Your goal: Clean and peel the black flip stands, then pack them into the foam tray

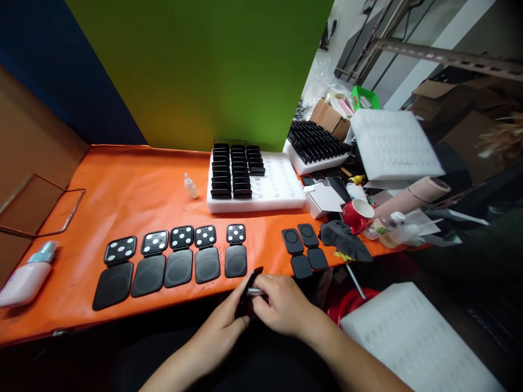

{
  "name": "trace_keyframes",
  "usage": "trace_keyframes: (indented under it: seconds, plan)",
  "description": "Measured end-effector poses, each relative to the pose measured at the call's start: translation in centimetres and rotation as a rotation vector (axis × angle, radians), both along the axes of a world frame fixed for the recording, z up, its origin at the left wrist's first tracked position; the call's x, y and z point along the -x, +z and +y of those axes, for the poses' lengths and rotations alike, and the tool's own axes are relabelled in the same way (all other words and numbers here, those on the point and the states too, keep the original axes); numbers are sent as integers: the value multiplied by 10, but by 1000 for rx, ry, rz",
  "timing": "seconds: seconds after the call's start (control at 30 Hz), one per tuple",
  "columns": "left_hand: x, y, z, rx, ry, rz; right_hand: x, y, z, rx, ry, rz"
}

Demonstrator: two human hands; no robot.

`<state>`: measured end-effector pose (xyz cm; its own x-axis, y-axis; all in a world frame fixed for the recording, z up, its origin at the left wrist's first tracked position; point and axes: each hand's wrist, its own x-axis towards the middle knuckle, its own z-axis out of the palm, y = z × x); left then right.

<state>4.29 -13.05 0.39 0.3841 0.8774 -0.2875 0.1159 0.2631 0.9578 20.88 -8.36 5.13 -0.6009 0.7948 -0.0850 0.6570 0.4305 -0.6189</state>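
Observation:
My left hand [229, 321] grips a flat black piece [256, 274], which is seen nearly edge-on above the table's front edge. Closed close beside it, my right hand [281, 302] holds a short silver ridged metal rod [255, 292] against that piece; the rod's other end is hidden in my fingers. Ahead of my hands lies a row of unfolded black hinged pads [207, 265], their upper squares carrying white dots [236, 233]. Two more unfolded black pads [301, 267] lie to the right, without dots.
An orange-covered table [134, 190] carries a white foam tray [278, 179] with rows of black pieces and a small dropper bottle [190, 186]. A pink bottle [26, 280] lies left. Rightward are a red mug [357, 215], a dark cloth [345, 239] and foam blocks [420, 337].

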Motion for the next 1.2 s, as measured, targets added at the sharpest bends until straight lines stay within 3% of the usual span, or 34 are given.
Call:
trace_keyframes:
  seconds: [0.13,0.3,0.43,0.57,0.7,0.83,0.93,1.07,1.2]
  plan:
    - [-1,3,0,67,-8,-59,-2,-2,0,20,52,37]
    - [-1,6,2,-92,-36,63,-6,-10,-1,-111,95,-102]
    - [1,9,3,-63,-84,66,-14,-16,0,-94,136,-169]
    - [1,12,3,7,-94,-1,-19,-13,4,43,160,-49]
    - [1,11,3,117,-107,-112,-19,-10,7,287,164,139]
    - [2,6,1,180,-106,-157,-16,-19,4,583,72,383]
    - [0,-2,-1,82,-74,-59,-11,-31,-3,764,-51,581]
    - [-3,-12,-2,-39,-16,38,1,-48,-15,768,-260,712]
    - [-7,-12,-2,294,47,-250,7,-55,-20,786,-258,733]
